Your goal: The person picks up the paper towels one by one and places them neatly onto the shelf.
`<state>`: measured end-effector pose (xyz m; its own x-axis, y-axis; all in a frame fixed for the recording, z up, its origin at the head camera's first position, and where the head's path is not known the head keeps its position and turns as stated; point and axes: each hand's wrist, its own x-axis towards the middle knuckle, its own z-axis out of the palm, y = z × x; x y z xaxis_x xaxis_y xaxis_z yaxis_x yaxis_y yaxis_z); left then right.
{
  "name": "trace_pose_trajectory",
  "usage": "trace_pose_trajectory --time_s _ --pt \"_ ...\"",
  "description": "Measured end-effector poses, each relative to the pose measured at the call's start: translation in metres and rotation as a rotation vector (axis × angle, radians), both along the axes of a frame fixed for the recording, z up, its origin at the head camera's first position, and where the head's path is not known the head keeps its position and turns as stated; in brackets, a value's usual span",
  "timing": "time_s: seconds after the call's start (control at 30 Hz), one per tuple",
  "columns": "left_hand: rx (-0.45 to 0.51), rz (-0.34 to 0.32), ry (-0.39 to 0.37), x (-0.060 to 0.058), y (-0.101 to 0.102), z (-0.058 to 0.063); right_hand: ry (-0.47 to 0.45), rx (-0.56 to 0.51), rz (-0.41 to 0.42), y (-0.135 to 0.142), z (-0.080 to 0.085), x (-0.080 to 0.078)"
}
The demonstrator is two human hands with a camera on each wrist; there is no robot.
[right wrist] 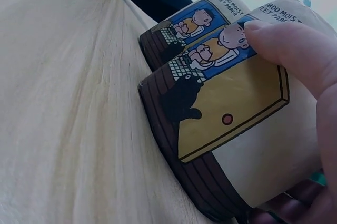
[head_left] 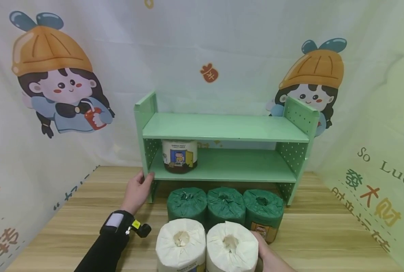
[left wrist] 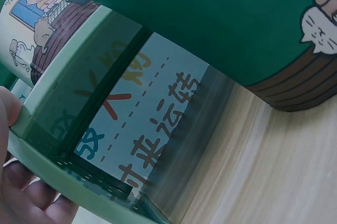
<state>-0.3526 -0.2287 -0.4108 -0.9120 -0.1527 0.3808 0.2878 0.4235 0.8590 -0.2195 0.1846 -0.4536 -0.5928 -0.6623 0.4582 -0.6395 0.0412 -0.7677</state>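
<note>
1. Green shelf (head_left: 225, 128): smooth, lightly glossy boards, side panels pierced with small holes; its base material cannot be told.
2. Near left white roll (head_left: 181, 255) and near right white roll (head_left: 231, 260): matt paper wrapping, creased on top, smoother on the printed sides.
3. Left green roll (head_left: 187, 210), middle green roll (head_left: 225, 213), right green roll (head_left: 263, 214): papery wrappers, crumpled tops with faint sheen.
4. Tabletop (head_left: 324, 238): smooth, wood-grained.
5. Backdrop (head_left: 229, 41): matt printed cloth, softly wrinkled.
6. Left sleeve (head_left: 101, 251): dark matt cloth.
</note>
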Motion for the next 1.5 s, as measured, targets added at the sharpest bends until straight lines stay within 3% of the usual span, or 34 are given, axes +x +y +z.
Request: trace_pose_trajectory --time_s 0.1,0.33,0.57,0.7,0.93,1.23,1.5 --pt "0.003 -0.004 0.006 0.0 -0.001 0.0 -0.205 0.022 -0.027 0.002 0.009 0.009" --pt "0.014 -0.015 0.002 0.001 -0.001 0.001 -0.321 0.051 -0.057 -0.001 0.015 0.012" --pt "0.008 -0.017 0.001 0.0 -0.002 0.0 -0.187 -0.116 0.075 -0.001 -0.003 0.002" --pt "0.002 -0.018 0.003 -0.001 -0.002 -0.001 -0.202 -0.088 0.068 -0.001 -0.001 0.002" --pt "0.006 -0.023 0.01 0.0 -0.001 0.0 -0.146 -0.091 0.052 0.0 -0.001 0.002" --pt "0.01 -0.022 0.016 0.0 0.0 0.0 -0.129 -0.094 0.044 0.001 0.002 0.005" --pt "0.003 -0.012 0.001 0.001 0.0 0.0 -0.215 -0.14 0.075 0.006 -0.005 0.003"
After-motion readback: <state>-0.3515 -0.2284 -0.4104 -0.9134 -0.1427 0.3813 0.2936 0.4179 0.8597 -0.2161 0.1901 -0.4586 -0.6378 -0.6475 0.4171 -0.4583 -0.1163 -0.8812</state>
